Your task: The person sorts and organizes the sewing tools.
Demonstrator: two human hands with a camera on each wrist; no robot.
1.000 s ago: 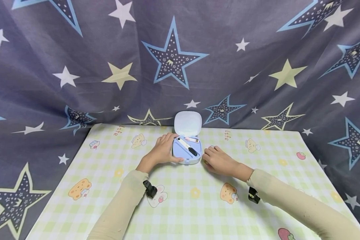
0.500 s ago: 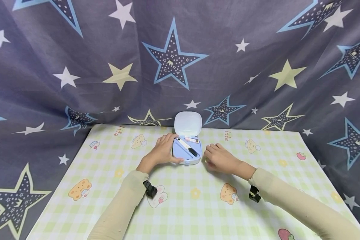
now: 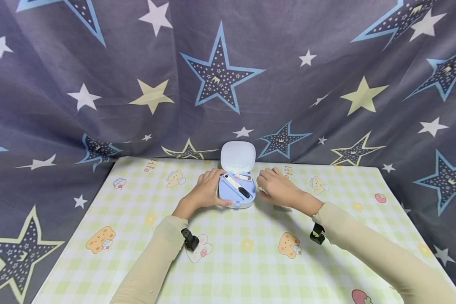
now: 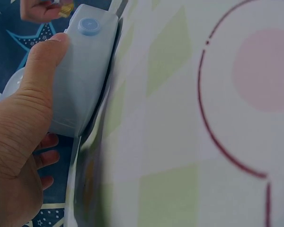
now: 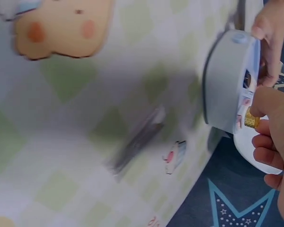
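A pale blue box (image 3: 242, 205) with its lid (image 3: 238, 156) raised stands near the table's far edge. My left hand (image 3: 207, 188) grips its left side, thumb along the front; the left wrist view shows that thumb beside a round latch button (image 4: 89, 26). Inside lie a white stick with a black end (image 3: 237, 186) and a small pink-and-white piece (image 3: 243, 177). At the box's right side, my right hand (image 3: 276, 188) pinches a small yellow patterned piece (image 5: 251, 118) between thumb and fingers; its kind cannot be made out. Below that hand lies a thin, clear-and-dark strip (image 5: 136, 142).
A green-and-white checked cloth with cartoon prints covers the table (image 3: 228, 261). Behind its far edge hangs a dark curtain (image 3: 197, 122) with stars, close to the raised lid.
My right hand has lifted and shifted toward the far side of the table, beside the box, bringing the thin strip beneath it into view. The left hand and box stay in place.
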